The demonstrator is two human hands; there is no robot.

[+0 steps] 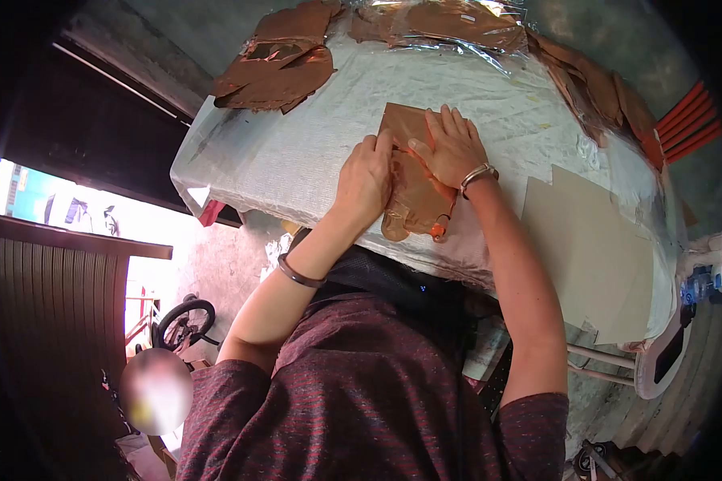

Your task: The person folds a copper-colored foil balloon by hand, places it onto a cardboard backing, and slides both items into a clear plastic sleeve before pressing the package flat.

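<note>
A brown, shiny flat piece (pixel 413 196) with orange edges lies on the white-covered table (pixel 297 160), close to its near edge. My left hand (pixel 367 178) is at the left side of this piece, its fingers curled and pressed together at the edge; whatever is between them is hidden. On the right side, my right hand (pixel 451 148) rests flat on the piece with its fingers stretched out and pointing away from me. A bit of orange material (pixel 439 230) shows at the piece's near right corner.
Stacks of brown pieces lie at the table's far left (pixel 277 72), at its far edge (pixel 457 24) under clear plastic, and at the right (pixel 594 88). Beige sheets (pixel 586 248) cover the near right part. Orange bars (pixel 690 120) stand beyond. A bicycle wheel (pixel 186 325) is at the left.
</note>
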